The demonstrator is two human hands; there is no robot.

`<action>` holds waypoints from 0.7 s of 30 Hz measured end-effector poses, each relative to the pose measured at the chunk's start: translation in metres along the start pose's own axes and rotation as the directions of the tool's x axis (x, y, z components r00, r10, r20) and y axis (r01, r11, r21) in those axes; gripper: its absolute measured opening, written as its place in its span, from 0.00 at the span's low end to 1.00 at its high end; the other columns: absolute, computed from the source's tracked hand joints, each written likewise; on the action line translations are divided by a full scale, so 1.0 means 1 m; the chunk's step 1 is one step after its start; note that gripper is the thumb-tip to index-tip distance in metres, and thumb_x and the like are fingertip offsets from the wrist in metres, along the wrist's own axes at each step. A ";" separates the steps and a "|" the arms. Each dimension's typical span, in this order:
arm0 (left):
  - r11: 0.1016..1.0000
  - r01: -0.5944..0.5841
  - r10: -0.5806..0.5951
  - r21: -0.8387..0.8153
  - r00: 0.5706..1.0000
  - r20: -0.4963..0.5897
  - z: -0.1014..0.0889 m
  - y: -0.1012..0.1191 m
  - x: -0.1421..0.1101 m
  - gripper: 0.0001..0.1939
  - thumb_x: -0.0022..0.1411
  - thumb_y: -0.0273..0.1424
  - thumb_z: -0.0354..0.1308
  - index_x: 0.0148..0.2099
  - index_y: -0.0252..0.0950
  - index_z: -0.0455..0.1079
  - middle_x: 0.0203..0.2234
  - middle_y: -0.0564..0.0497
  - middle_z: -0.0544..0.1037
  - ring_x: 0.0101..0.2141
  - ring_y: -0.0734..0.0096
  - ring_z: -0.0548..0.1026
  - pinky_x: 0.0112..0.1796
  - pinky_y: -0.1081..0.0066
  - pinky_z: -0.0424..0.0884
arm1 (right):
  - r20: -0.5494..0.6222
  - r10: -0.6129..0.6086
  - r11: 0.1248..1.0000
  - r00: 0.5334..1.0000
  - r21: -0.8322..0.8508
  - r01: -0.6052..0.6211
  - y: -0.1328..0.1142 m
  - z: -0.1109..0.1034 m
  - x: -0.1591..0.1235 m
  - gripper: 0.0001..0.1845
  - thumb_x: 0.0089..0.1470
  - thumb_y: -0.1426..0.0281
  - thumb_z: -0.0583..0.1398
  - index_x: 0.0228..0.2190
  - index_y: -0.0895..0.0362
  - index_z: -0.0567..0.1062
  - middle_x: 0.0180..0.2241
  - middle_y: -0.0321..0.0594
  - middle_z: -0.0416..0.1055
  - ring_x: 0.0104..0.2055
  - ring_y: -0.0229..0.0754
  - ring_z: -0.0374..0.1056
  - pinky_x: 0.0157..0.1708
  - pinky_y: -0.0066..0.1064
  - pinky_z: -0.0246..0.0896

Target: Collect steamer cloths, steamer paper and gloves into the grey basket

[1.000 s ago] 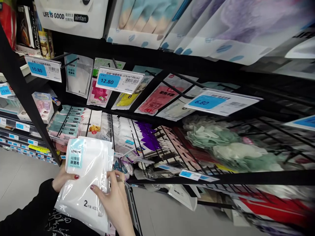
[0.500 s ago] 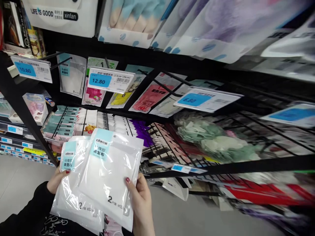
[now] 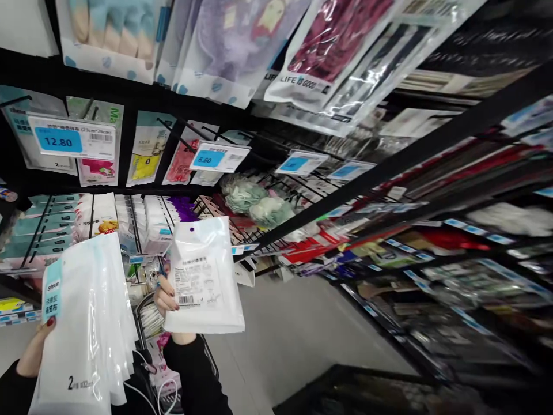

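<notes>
My left hand (image 3: 38, 351) grips a stack of white plastic packets (image 3: 84, 323) with a teal label, held upright at the lower left. My right hand (image 3: 166, 295) holds one white packet (image 3: 205, 276) apart from the stack, its back side with a barcode turned toward me. Both hands are closed on their packets in front of a black wire shop shelf (image 3: 129, 213) full of hanging goods.
Price tags reading 12.80 (image 3: 71, 137) and 6.80 (image 3: 219, 157) hang on the shelf hooks. Bath sponges (image 3: 253, 202) lie in a wire bin. A basket with goods (image 3: 159, 340) sits below my hands. Grey aisle floor (image 3: 294, 334) runs along the shelves to the right.
My right hand has pulled one packet off the stack and turned it back side up. The view has swung right, along the aisle.
</notes>
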State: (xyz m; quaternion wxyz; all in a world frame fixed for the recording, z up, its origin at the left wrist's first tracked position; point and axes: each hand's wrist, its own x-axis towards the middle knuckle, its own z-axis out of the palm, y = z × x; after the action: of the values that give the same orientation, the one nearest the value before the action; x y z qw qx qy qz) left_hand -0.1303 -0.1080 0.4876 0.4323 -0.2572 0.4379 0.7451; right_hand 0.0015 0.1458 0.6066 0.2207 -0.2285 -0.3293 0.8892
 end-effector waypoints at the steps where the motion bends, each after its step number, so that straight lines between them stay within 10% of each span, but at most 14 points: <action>1: 1.000 0.005 -0.005 0.002 1.000 -0.004 0.000 0.001 0.000 0.26 0.32 0.35 0.72 0.37 0.38 0.71 0.23 0.52 0.81 0.31 0.50 0.79 0.27 0.65 0.77 | 0.011 0.004 0.999 1.000 0.052 -0.004 0.002 0.003 0.003 0.11 0.55 0.59 0.53 0.29 0.53 0.64 0.18 0.24 0.45 0.12 0.25 0.26 0.09 0.21 0.26; 8: 1.000 0.023 -0.023 0.000 1.000 0.007 0.011 0.006 -0.008 0.39 0.28 0.37 0.73 0.48 0.37 0.70 0.28 0.51 0.83 0.39 0.44 0.77 0.33 0.61 0.77 | 0.000 -0.079 0.970 0.997 0.229 0.076 -0.014 0.035 0.040 0.09 0.59 0.73 0.47 0.35 0.58 0.67 0.23 0.26 0.46 0.14 0.26 0.30 0.11 0.14 0.37; 14: 0.999 0.046 -0.046 0.000 0.999 -0.003 0.008 0.005 -0.008 0.33 0.30 0.34 0.73 0.44 0.40 0.71 0.30 0.52 0.82 0.42 0.44 0.76 0.37 0.58 0.76 | -0.025 -0.159 0.981 0.987 0.109 0.161 -0.021 0.045 0.046 0.12 0.61 0.67 0.46 0.36 0.56 0.68 0.22 0.27 0.47 0.14 0.26 0.31 0.11 0.16 0.38; 21: 0.998 -0.065 0.065 0.002 0.997 -0.036 0.016 0.010 -0.021 0.19 0.26 0.31 0.72 0.25 0.43 0.69 0.17 0.57 0.76 0.43 0.48 0.74 0.40 0.63 0.75 | -0.047 -0.015 0.965 0.999 -0.264 0.002 0.004 0.043 0.013 0.16 0.59 0.60 0.54 0.42 0.60 0.68 0.35 0.39 0.68 0.31 0.35 0.65 0.30 0.29 0.65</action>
State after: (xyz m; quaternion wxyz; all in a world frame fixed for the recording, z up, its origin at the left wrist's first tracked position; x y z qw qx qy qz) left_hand -0.1287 -0.1057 0.5159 0.3999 -0.2560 0.4541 0.7539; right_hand -0.0338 0.1293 0.6294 0.2002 -0.2759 -0.4401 0.8307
